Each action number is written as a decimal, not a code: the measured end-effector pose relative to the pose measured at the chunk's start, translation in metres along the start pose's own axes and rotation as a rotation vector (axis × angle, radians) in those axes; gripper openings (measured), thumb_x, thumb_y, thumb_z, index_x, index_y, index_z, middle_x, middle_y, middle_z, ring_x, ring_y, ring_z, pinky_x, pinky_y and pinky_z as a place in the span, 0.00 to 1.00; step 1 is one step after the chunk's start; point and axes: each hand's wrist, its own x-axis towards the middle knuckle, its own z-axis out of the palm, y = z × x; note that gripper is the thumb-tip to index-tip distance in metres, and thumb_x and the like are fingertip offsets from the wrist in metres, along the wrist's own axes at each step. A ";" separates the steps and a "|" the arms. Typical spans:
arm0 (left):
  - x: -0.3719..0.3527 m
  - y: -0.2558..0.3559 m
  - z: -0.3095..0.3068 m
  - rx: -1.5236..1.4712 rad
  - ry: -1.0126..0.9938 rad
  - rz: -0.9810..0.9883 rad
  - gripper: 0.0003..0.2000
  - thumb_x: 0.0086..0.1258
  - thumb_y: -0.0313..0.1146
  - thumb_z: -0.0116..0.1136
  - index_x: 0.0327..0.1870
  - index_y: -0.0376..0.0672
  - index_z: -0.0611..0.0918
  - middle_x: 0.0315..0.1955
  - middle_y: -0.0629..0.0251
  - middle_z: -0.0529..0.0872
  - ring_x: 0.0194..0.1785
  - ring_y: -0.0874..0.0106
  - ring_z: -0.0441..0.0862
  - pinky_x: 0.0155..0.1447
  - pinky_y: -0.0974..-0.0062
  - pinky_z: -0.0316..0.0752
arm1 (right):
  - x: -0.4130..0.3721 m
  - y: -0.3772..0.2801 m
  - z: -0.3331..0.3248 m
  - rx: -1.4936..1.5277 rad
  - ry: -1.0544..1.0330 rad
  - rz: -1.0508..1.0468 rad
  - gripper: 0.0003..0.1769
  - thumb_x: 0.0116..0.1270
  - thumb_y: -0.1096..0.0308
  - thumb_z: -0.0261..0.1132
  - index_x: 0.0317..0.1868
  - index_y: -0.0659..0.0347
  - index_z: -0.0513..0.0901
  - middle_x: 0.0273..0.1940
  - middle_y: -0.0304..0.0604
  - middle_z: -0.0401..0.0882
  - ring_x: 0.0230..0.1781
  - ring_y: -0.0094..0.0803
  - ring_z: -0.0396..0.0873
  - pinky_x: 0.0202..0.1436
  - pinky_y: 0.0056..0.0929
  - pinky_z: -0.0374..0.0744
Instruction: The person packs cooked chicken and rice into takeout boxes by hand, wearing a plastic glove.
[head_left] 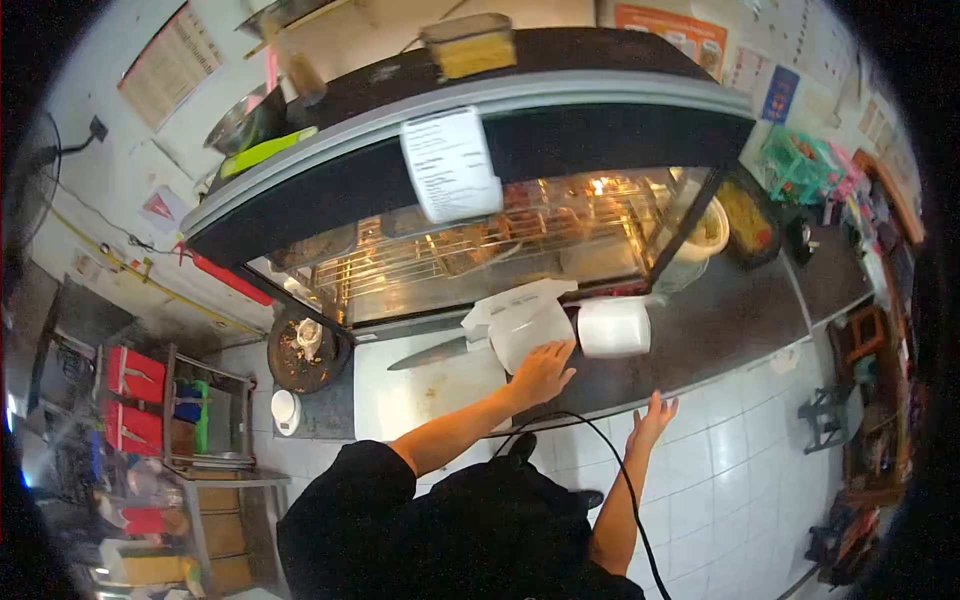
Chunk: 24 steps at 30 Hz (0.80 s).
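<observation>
My left hand (543,375) lies with its fingers stretched over the near edge of a white takeaway box (530,330), whose flaps stand up at the back. To the right of that box, a second white box (613,328) with rounded corners sits on the dark counter. My right hand (652,420) is in the air past the counter's front edge, fingers apart and holding nothing. A large knife (430,354) lies left of the takeaway box, on the white cutting board (425,400). What the takeaway box contains is not visible to me.
A lit glass display case (480,250) with wire racks and food stands behind the boxes. Left of the board is a round dark chopping block (290,365) with food scraps and a small white container (286,410). A black cable (620,460) hangs near my right arm.
</observation>
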 end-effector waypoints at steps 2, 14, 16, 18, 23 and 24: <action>-0.010 0.013 0.029 0.082 -0.017 0.125 0.24 0.69 0.36 0.61 0.64 0.38 0.73 0.58 0.49 0.79 0.62 0.51 0.76 0.67 0.57 0.70 | -0.011 0.045 -0.060 0.008 0.130 0.072 0.44 0.70 0.56 0.65 0.79 0.51 0.51 0.77 0.53 0.51 0.74 0.49 0.60 0.68 0.58 0.67; -0.092 0.144 0.253 -0.092 -1.227 -0.208 0.18 0.76 0.33 0.56 0.63 0.37 0.77 0.52 0.54 0.86 0.56 0.67 0.83 0.61 0.72 0.75 | -0.104 0.303 -0.344 -0.686 0.045 0.820 0.55 0.55 0.47 0.74 0.77 0.62 0.56 0.75 0.70 0.51 0.71 0.70 0.61 0.72 0.54 0.67; -0.116 0.134 0.286 0.009 -1.305 -0.309 0.18 0.77 0.34 0.55 0.63 0.37 0.77 0.51 0.55 0.86 0.56 0.70 0.83 0.60 0.73 0.76 | -0.103 0.333 -0.365 -0.647 0.194 0.735 0.49 0.59 0.49 0.71 0.74 0.63 0.61 0.72 0.70 0.57 0.68 0.71 0.64 0.71 0.56 0.68; -0.117 0.106 0.302 0.037 -1.342 -0.471 0.17 0.78 0.34 0.54 0.63 0.37 0.77 0.53 0.55 0.86 0.57 0.69 0.83 0.61 0.73 0.75 | -0.099 0.355 -0.369 -0.653 0.250 0.692 0.41 0.61 0.53 0.69 0.71 0.64 0.66 0.70 0.68 0.62 0.66 0.68 0.67 0.68 0.57 0.70; -0.144 0.042 0.324 -0.022 -1.119 -0.840 0.15 0.80 0.34 0.50 0.61 0.36 0.78 0.51 0.59 0.85 0.53 0.71 0.82 0.59 0.73 0.75 | -0.081 0.323 -0.361 -0.747 0.375 0.707 0.26 0.64 0.59 0.65 0.60 0.63 0.77 0.67 0.56 0.68 0.70 0.56 0.64 0.65 0.58 0.72; -0.142 0.041 0.330 0.010 -1.121 -0.849 0.15 0.80 0.34 0.50 0.61 0.36 0.78 0.51 0.59 0.85 0.53 0.71 0.82 0.59 0.73 0.75 | -0.080 0.322 -0.360 -0.756 0.312 0.730 0.24 0.63 0.60 0.65 0.58 0.61 0.78 0.67 0.53 0.68 0.70 0.55 0.63 0.64 0.59 0.72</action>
